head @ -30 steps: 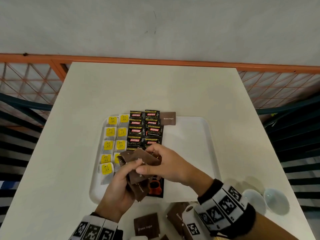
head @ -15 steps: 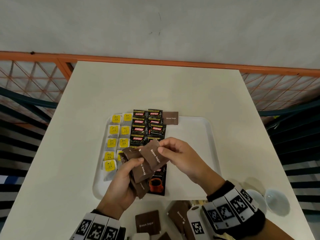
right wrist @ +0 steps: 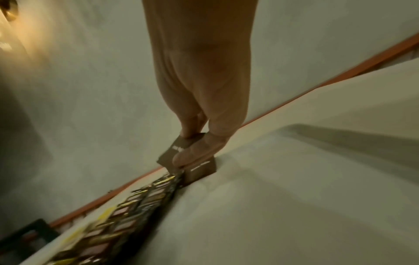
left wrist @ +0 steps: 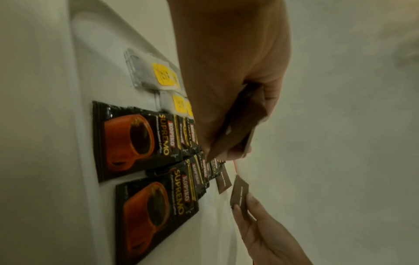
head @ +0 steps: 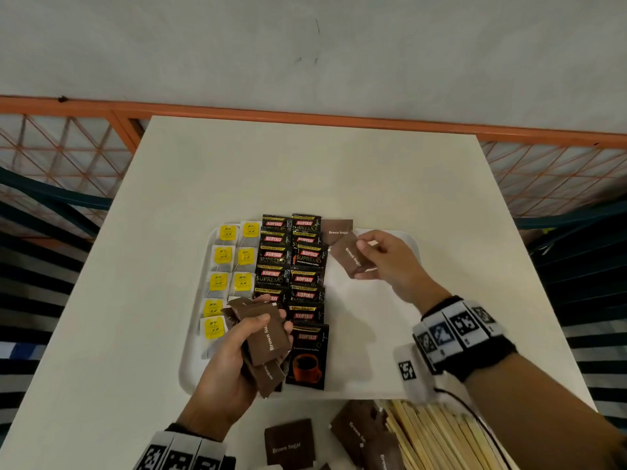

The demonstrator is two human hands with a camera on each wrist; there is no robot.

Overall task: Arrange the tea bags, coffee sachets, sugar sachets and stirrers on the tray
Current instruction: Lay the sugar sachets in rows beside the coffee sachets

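Note:
A white tray [head: 383, 334] holds two columns of yellow-tagged tea bags [head: 234, 259] on its left and two columns of black coffee sachets [head: 291, 262] beside them. One brown sugar sachet [head: 336, 228] lies flat at the tray's far edge, right of the coffee. My right hand [head: 386, 262] pinches another brown sugar sachet [head: 349, 257] just in front of it, tilted above the tray. My left hand [head: 237, 354] grips a fanned stack of brown sugar sachets [head: 268, 340] over the tray's near left part.
Loose brown sugar sachets [head: 290, 442] and a bundle of wooden stirrers [head: 437, 435] lie on the white table [head: 305, 171] in front of the tray. An orange railing [head: 305, 113] runs along the table's far edge. The tray's right half is bare.
My right hand has pulled one sugar sachet from the stack in my left hand and carried it away to the far right, next to the sachet lying on the tray.

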